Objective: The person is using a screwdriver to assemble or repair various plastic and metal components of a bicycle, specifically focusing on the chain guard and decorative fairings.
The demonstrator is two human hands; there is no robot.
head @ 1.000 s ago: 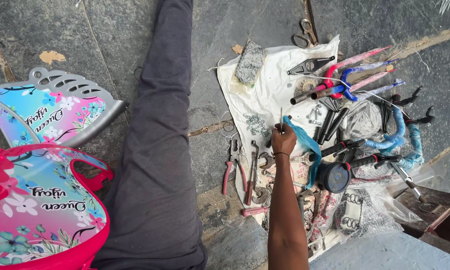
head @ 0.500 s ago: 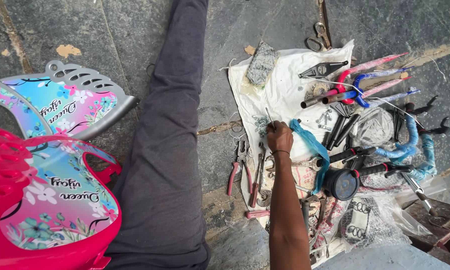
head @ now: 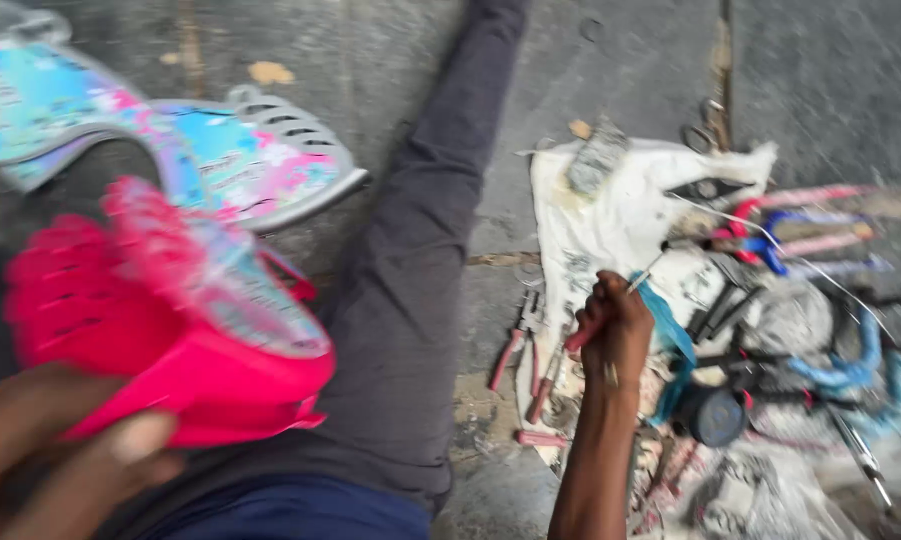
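Grey stone paving (head: 610, 80) forms the ground, cracked and stained, seen from above in a blurred frame.

At 8 o'clock, the left hand (head: 60, 450) sits at the bottom-left corner, fingers curled under and gripping the lower edge of a bright pink plastic basket (head: 160, 330) with a printed floral panel on top. At 10 o'clock from the basket, a second decorated plastic panel (head: 260, 160), pale blue and pink with a grey slotted rim, lies flat on the paving, well apart from the hand.

At centre, the person's leg in dark grey trousers (head: 410, 300) stretches from 6 o'clock toward 12 o'clock.

Right of the leg, red-handled pliers (head: 515, 345) lie on the ground at the left edge of a dirty white cloth (head: 620, 215).

The right hand (head: 618, 330) hovers over the cloth, fingers closed around a thin tool with a pinkish handle (head: 610, 312); its metal tip points toward 1 o'clock. The exact kind of tool cannot be told through the blur.

At 3 o'clock from that hand lie a teal strap (head: 670, 335), a round black part (head: 715, 415), pink and blue handled tools (head: 800, 215), and blue tubing (head: 855, 370). Scissors (head: 705, 125) lie at 12 o'clock beyond the cloth.
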